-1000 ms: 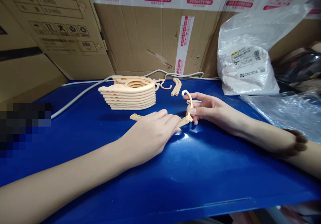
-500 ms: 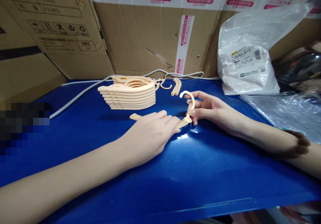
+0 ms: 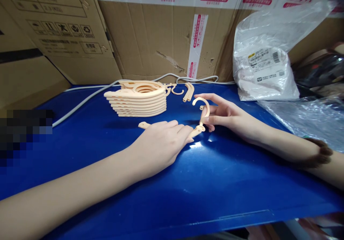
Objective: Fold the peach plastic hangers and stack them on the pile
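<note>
My left hand [image 3: 166, 139] is closed over a cream plastic hanger arm [image 3: 143, 125], whose ends stick out on both sides of the fingers. At the arm's right end a curved cream hanger hook [image 3: 206, 108] stands up from the joint. My right hand [image 3: 225, 112] pinches the hook's shank between thumb and fingers. The hook and the arm meet at the joint; how firmly they are fastened I cannot tell. Behind my left hand rests a neat stack of cream hangers [image 3: 138, 103]. The left palm and its fingertips are hidden.
Loose hooks [image 3: 177, 90] and a few curved cream pieces [image 3: 189, 92] lie behind on the blue table [image 3: 228, 193]. A white plastic bag [image 3: 264, 67] stands at right, near clear film [image 3: 301, 121]. A grey cable [image 3: 86, 105] runs along the back, before cardboard boxes [image 3: 150, 42].
The fingers of my right hand have shifted slightly around the hook, the index finger now straighter behind it. My left hand and the hanger arm stay nearly in place.
</note>
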Demonstrator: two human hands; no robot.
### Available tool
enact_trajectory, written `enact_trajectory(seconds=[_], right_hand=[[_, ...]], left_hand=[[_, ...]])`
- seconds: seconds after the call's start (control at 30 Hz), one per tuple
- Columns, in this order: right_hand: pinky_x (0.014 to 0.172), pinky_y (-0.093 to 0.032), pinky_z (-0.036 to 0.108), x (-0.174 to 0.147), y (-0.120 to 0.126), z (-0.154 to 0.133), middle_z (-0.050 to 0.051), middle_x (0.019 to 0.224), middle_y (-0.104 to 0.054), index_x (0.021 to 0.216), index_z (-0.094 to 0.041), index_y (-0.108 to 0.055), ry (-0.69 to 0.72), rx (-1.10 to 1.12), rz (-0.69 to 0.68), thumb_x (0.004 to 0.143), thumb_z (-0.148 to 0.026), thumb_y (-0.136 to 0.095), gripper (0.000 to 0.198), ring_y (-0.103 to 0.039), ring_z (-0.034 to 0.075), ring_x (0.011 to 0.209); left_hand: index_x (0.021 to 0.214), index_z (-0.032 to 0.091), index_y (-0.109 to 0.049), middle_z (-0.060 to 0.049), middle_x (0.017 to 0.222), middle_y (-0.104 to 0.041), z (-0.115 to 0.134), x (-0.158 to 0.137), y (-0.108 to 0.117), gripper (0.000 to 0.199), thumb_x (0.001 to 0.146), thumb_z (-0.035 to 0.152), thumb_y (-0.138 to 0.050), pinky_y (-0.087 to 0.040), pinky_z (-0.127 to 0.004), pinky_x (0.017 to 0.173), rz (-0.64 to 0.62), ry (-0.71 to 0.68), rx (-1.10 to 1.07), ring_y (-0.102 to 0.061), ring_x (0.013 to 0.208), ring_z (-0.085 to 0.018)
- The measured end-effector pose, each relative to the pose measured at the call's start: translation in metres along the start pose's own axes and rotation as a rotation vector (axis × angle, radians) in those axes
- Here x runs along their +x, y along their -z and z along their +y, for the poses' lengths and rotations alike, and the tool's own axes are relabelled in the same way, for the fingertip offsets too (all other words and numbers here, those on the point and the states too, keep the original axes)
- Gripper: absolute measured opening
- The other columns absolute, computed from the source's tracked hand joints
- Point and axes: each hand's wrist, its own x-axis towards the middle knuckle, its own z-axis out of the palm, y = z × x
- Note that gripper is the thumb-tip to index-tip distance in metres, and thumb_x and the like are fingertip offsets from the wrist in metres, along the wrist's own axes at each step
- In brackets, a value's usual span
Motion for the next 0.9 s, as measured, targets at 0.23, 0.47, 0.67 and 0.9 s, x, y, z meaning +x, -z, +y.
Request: enact_trajectory(seconds=[0.23,0.47,0.67,0.9], right_hand=[[0.063,-0.044,0.028,-0.0010,-0.0028,-0.0032,-0.006,0.073,-0.060,0.133,-0.024,-0.045,-0.006,-0.037,0.035,0.081,-0.018,-0.066,0.057,-0.053,0.011,0.060],[0.062,-0.044,0.029,-0.0027,-0.0038,-0.0043,-0.003,0.077,-0.061,0.132,-0.025,-0.048,0.011,-0.028,0.036,0.084,-0.021,-0.061,0.050,-0.052,0.012,0.061],[0.063,-0.045,0.029,-0.0040,-0.0038,-0.0060,-0.002,0.080,-0.064,0.135,-0.024,-0.045,0.030,-0.109,0.034,0.086,-0.019,-0.058,0.051,-0.053,0.013,0.062],[0.059,-0.045,0.028,-0.0037,-0.0041,-0.0042,-0.003,0.082,-0.063,0.136,-0.022,-0.044,0.018,-0.082,0.026,0.085,-0.018,-0.057,0.052,-0.052,0.011,0.058]], left_hand=[[0.118,0.017,-0.062,-0.005,0.092,-0.071,0.0012,0.0008,0.0003,0.035,0.104,0.025,-0.031,-0.044,-0.028,0.066,-0.023,0.008,0.049,-0.064,0.076,-0.017],[0.122,0.016,-0.054,-0.001,0.077,-0.067,0.0029,0.0023,0.0036,0.028,0.101,0.027,-0.040,-0.044,-0.030,0.060,-0.070,0.126,-0.020,-0.065,0.068,-0.019],[0.126,0.019,-0.049,-0.002,0.082,-0.068,0.0038,0.0026,0.0056,0.029,0.101,0.028,-0.038,-0.044,-0.029,0.057,-0.145,0.171,-0.057,-0.069,0.071,-0.020],[0.122,0.019,-0.051,-0.002,0.081,-0.068,0.0034,0.0040,0.0064,0.027,0.101,0.028,-0.037,-0.043,-0.029,0.055,-0.160,0.179,-0.040,-0.069,0.070,-0.021]])
